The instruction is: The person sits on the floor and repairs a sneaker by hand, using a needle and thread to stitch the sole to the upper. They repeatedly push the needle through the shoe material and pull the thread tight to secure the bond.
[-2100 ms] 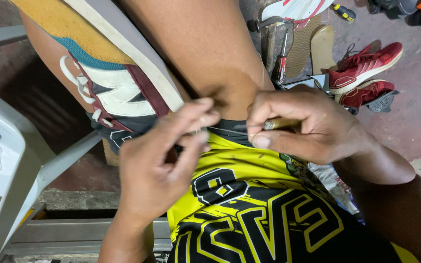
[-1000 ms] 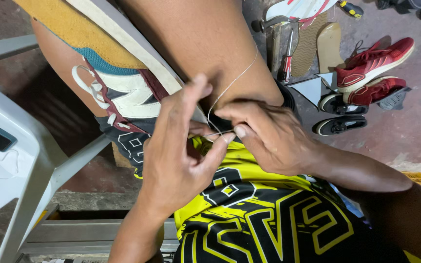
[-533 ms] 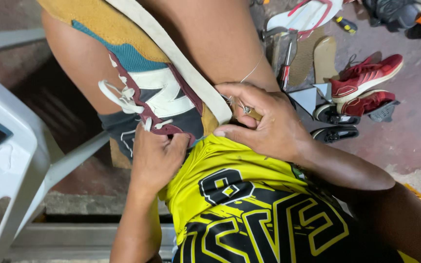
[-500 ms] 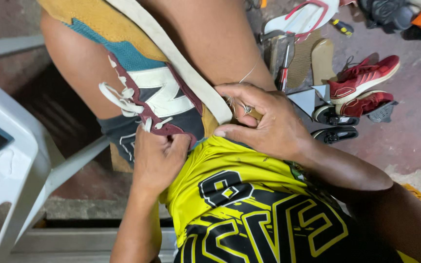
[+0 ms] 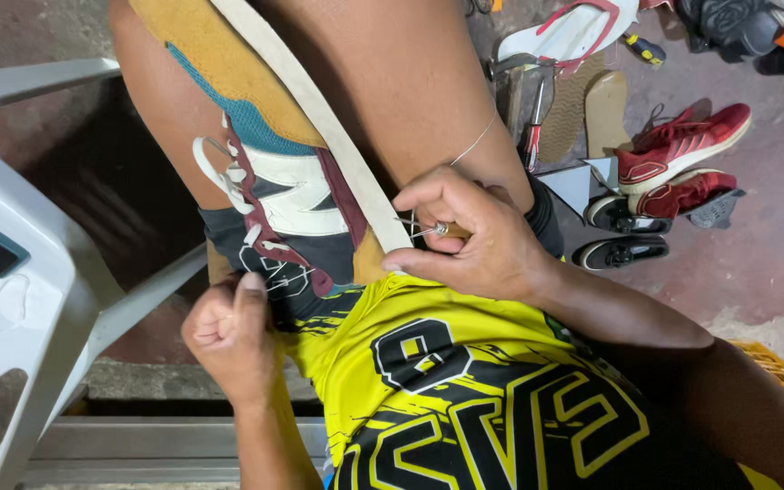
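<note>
A sneaker [image 5: 265, 181] of tan suede, teal mesh and maroon trim, with a white logo, is clamped between my bare thighs with its off-white sole [image 5: 319, 118] edge up. My right hand [image 5: 492, 249] grips a wooden-handled awl [image 5: 442, 230], its metal tip at the sole's edge near the heel. A pale thread [image 5: 474, 143] runs from that hand up over my thigh. My left hand [image 5: 229, 331] is a closed fist just below the shoe's heel, and fine thread strands run from it to the shoe.
A white plastic chair [image 5: 20, 272] stands at left. On the floor at right lie red sneakers [image 5: 682, 150], loose soles [image 5: 605, 109], black shoes [image 5: 619, 254] and a white-and-red shoe [image 5: 573, 32]. A yellow crate [image 5: 773, 367] edge shows lower right.
My left hand has dropped from the sole edge to below the heel and closed into a fist. My right hand stays at the sole edge, the awl now showing. The view has shifted a little.
</note>
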